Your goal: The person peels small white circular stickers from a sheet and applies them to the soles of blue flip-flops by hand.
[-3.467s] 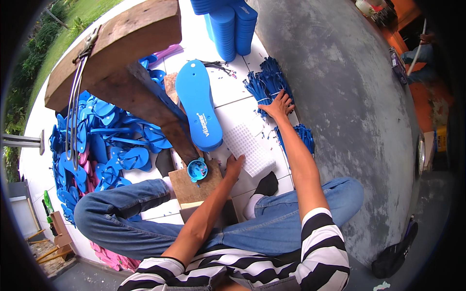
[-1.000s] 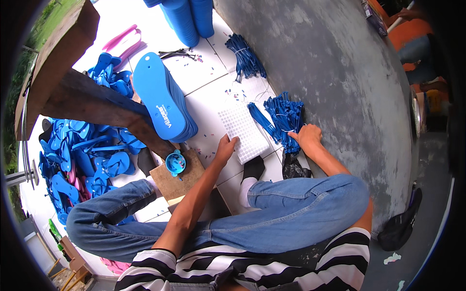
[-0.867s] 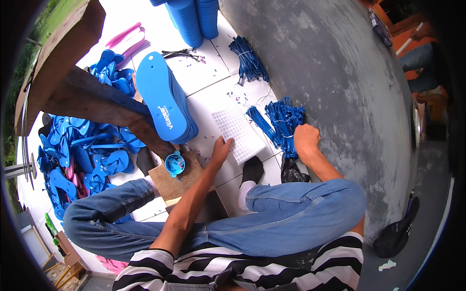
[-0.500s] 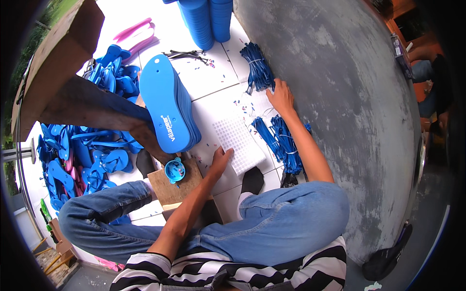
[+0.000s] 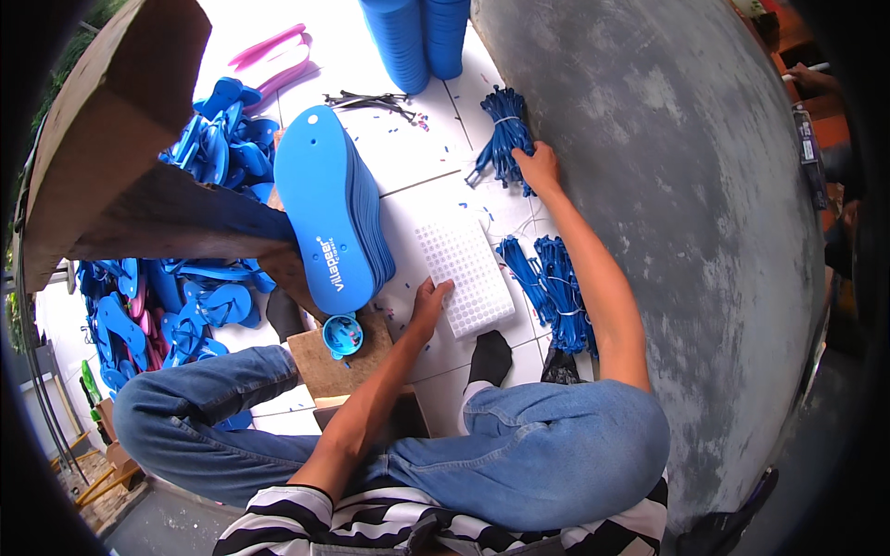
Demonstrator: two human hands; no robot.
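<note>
My right hand is at the side of a bundle of blue flip-flop straps by the grey wall, its fingers closed on some of the straps. A pale tie binds the bundle round its middle. My left hand grips the left edge of a white sheet of small round stickers, thumb on top; its other fingers are partly hidden. Beside my right forearm lie more tied blue strap bundles. To the left of the sheet stands a stack of blue flip-flop soles.
A small blue bowl of bits sits on a wooden block. A thick wooden post rises at left, by heaped blue flip-flops. Black straps, pink soles and tall blue sole stacks are further off.
My right hand has moved from beside the upper strap bundle onto its straps. My left hand stays at the sticker sheet's edge. The whole view has shifted slightly.
</note>
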